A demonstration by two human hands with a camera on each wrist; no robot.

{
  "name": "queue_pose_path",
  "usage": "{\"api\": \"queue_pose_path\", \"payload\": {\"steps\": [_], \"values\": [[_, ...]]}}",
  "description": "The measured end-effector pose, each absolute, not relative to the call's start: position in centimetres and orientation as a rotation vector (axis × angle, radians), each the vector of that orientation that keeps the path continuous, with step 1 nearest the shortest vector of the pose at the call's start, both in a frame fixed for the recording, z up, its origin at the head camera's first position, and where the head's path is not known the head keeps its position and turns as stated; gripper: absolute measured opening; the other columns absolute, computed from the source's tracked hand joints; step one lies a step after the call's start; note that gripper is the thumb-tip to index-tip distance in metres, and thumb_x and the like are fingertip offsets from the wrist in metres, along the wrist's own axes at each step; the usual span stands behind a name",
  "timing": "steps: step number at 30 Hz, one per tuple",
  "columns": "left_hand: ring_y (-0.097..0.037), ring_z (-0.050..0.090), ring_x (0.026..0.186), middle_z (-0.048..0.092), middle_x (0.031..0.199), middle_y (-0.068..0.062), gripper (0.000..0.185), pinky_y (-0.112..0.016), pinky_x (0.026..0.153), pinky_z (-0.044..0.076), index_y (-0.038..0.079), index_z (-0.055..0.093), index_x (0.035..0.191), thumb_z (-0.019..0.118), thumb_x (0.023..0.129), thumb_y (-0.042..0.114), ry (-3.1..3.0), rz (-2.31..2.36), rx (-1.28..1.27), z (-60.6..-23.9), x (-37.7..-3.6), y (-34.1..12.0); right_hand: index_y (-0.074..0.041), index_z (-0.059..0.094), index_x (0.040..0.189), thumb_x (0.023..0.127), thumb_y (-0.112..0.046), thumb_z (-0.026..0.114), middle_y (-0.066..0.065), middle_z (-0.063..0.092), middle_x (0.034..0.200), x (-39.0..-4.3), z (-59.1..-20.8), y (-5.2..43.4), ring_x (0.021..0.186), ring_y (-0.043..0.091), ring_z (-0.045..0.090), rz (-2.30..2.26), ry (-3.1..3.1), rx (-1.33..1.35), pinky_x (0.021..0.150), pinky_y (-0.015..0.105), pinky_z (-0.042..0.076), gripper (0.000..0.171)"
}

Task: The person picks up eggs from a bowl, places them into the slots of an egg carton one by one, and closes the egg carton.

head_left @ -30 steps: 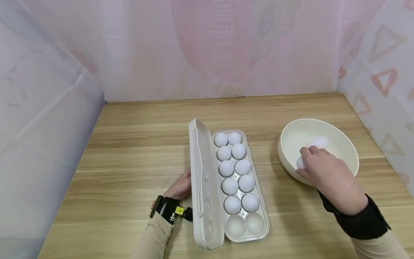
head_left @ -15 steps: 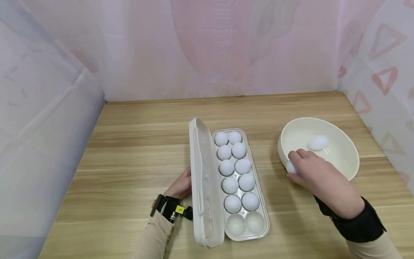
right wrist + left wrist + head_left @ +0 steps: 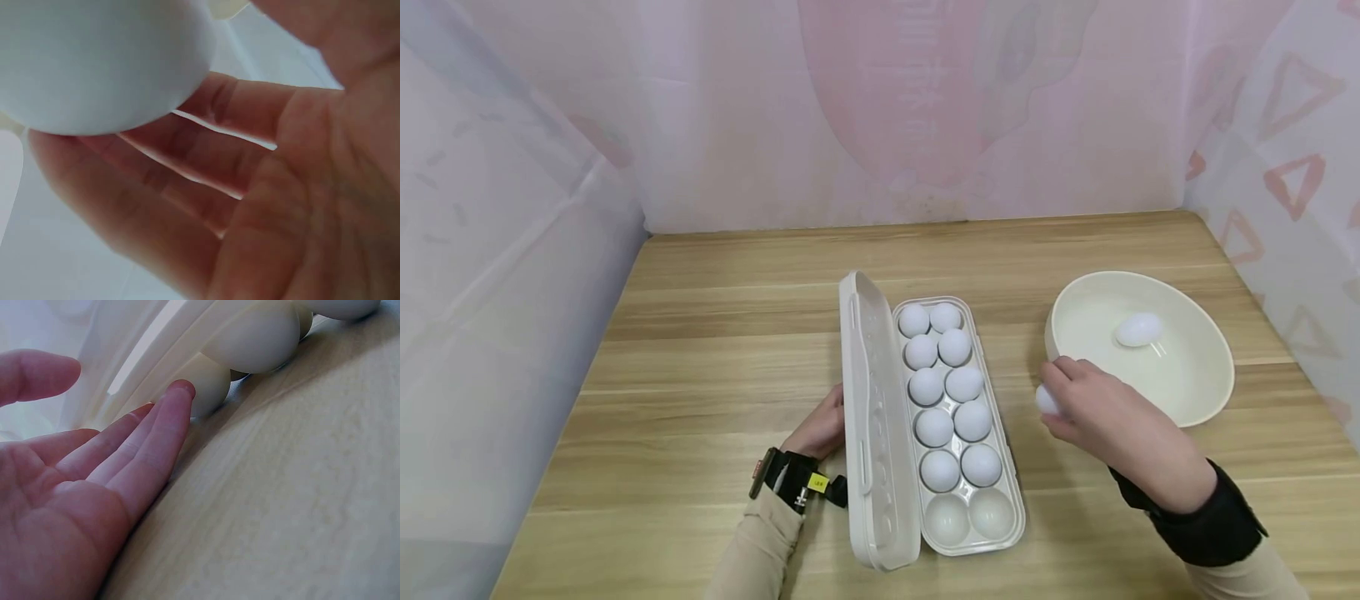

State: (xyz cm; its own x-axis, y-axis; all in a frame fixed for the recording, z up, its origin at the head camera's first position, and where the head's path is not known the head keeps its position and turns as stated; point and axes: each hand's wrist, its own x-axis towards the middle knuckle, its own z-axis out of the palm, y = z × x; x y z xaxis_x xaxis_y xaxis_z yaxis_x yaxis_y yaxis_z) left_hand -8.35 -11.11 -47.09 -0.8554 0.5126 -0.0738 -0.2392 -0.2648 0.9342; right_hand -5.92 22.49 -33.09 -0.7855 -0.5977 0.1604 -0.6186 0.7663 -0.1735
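An open cream egg box (image 3: 961,508) lies mid-table, its lid (image 3: 868,417) standing up on the left. Several white eggs (image 3: 934,427) fill its cells; the two nearest cells are bare. My right hand (image 3: 1078,408) holds a white egg (image 3: 1046,400) in its fingertips, between the box and a cream bowl (image 3: 1202,392); the egg (image 3: 100,62) fills the right wrist view, with the curled fingers (image 3: 187,187) under it. One egg (image 3: 1138,329) lies in the bowl. My left hand (image 3: 820,429) rests with straight fingers (image 3: 156,437) against the lid's outer side (image 3: 162,356).
The wooden table (image 3: 715,350) is walled by pale pink sheeting at the back (image 3: 880,108), left and right. The bowl sits near the table's right edge.
My right hand has lifted one egg out of the bowl and carried it left over the rim toward the box. The left hand has stayed at the lid.
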Motion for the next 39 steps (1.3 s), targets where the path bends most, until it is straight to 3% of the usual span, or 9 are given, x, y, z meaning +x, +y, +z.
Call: {"api": "queue_pose_path", "payload": {"steps": [13, 22, 31, 39], "values": [[-0.012, 0.054, 0.088, 0.056, 0.093, 0.000, 0.020, -0.027, 0.079, 0.046, 0.014, 0.058, 0.104, 0.043, 0.098, 0.003, 1.527, 2.140, 0.340, -47.2, -8.4, -11.1, -0.005, 0.052, 0.092, 0.070, -0.005, 0.082, -0.002, 0.047, 0.079, -5.6, -33.6, 21.3, 0.064, 0.015, 0.050, 0.405, -2.830, 1.056, 0.053, 0.030, 0.045, 0.037], [-0.011, 0.054, 0.088, 0.056, 0.091, 0.001, 0.022, -0.027, 0.080, 0.046, 0.014, 0.058, 0.103, 0.041, 0.098, 0.000, 1.539, 2.124, 0.338, -47.3, -8.6, -11.2, -0.007, 0.052, 0.089, 0.070, -0.003, 0.081, -0.003, 0.046, 0.079, -5.3, -33.9, 20.3, 0.066, 0.012, 0.047, 0.419, -2.758, 1.148, 0.056, 0.027, 0.043, 0.035], [-0.012, 0.054, 0.089, 0.055, 0.092, 0.000, 0.020, -0.027, 0.080, 0.046, 0.014, 0.055, 0.106, 0.043, 0.097, 0.002, 1.556, 2.122, 0.308, -47.0, -8.5, -11.1, -0.004, 0.054, 0.095, 0.071, -0.006, 0.081, 0.003, 0.053, 0.085, -5.0, -34.3, 19.6, 0.071, 0.017, 0.053, 0.407, -2.748, 1.181, 0.060, 0.031, 0.047, 0.036], [-0.012, 0.054, 0.091, 0.055, 0.095, 0.000, 0.023, -0.027, 0.082, 0.045, 0.015, 0.055, 0.110, 0.043, 0.097, 0.001, 1.550, 2.132, 0.308, -47.0, -8.4, -11.1, -0.006, 0.054, 0.096, 0.072, -0.009, 0.081, -0.003, 0.046, 0.085, -4.1, -34.6, 19.1, 0.068, 0.009, 0.047, 0.513, -2.723, 1.312, 0.060, 0.024, 0.045, 0.036]]}}
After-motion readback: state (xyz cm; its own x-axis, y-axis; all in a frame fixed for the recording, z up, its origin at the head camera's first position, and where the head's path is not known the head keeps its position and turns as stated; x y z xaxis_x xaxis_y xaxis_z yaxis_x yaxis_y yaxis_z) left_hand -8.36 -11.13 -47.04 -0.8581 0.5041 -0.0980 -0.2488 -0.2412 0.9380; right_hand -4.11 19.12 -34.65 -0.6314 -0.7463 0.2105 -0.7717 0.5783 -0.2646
